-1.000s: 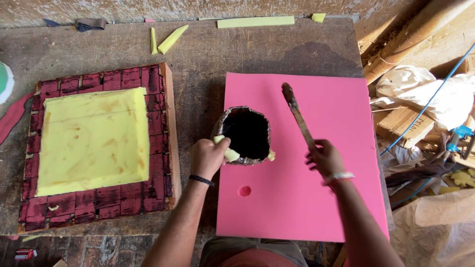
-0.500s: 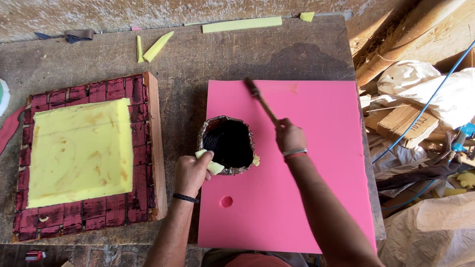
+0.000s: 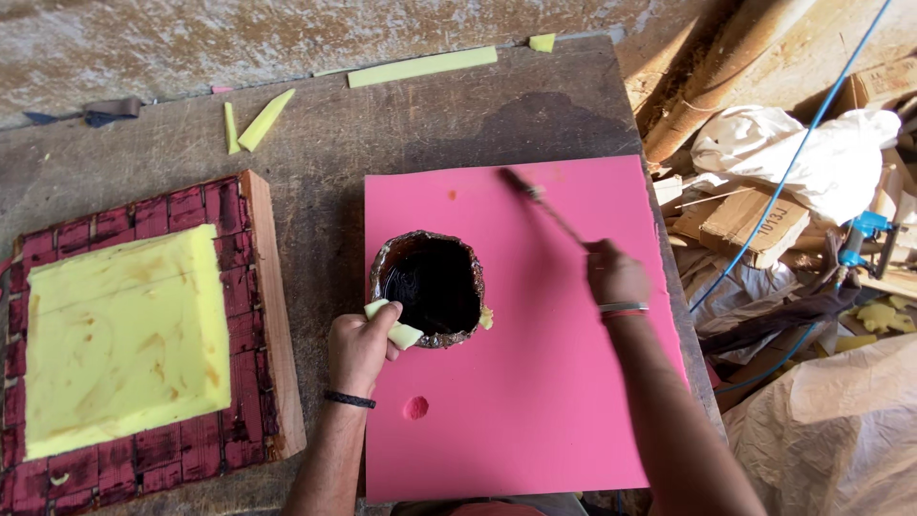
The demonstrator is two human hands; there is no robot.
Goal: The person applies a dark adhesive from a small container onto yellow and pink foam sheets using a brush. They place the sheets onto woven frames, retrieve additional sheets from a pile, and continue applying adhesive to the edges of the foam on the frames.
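Note:
A pink foam sheet (image 3: pixel 535 382) lies flat on the worn wooden table (image 3: pixel 315 162). On it stands a dented round tin (image 3: pixel 430 285) holding dark liquid. My left hand (image 3: pixel 361 349) steadies the tin's near-left rim through a small yellow foam scrap (image 3: pixel 394 327). My right hand (image 3: pixel 616 277) grips a brush (image 3: pixel 541 204) by its handle; the bristle end points up-left and rests near the sheet's far edge.
A wooden frame with dark red webbing (image 3: pixel 239 315) lies at the left, a yellow foam pad (image 3: pixel 119 339) on top. Yellow foam offcuts (image 3: pixel 420 67) lie at the table's back. Cardboard, cloth, planks and a blue cable (image 3: pixel 793 158) are piled to the right.
My right hand has swung the brush from above the tin toward the sheet's far edge. My left hand stays on the tin's rim. The camera view has shifted slightly.

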